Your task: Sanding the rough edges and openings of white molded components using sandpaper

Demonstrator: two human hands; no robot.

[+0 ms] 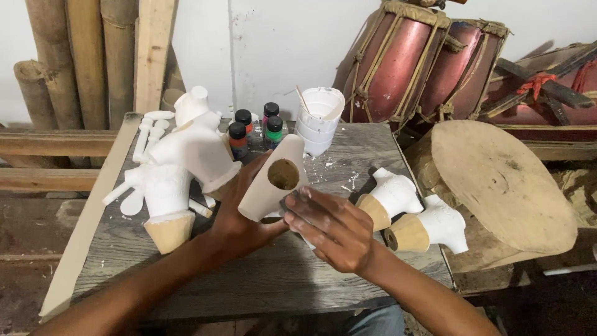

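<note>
At the lower centre of the frame, your right hand [333, 230] presses its curled fingers against the lower edge of a white-coated hollow piece [273, 177], with something small and grey pinched at the fingertips; what it is cannot be told. Your left hand [239, 214] comes in from the lower left and is wrapped around the same piece from behind and below, fingers closed on it, so that its open brown mouth faces you just above the middle of the frame. Both hands hold it above a weathered grey wooden table [261, 280].

Just right of your right hand, two white animal-shaped figures with bare wooden bases [410, 214] lie on their sides at the table's right edge, touching one another. Left of your left hand, a cluster of white-painted carved parts [180, 162] stands and leans together, one resting on an unpainted wooden cone; it crowds the table's left half, close to your left forearm.

Behind the held piece, partly hidden by it, small paint bottles with black caps [255, 127] stand beside a stack of white cups [318, 118] holding a stick.

At the right of the frame, a round wooden slab [497, 180] sits off the table. Farther back, at upper right, two red rope-laced drums [423, 62] lean against the white wall, and bamboo poles [81, 56] stand at upper left.
</note>
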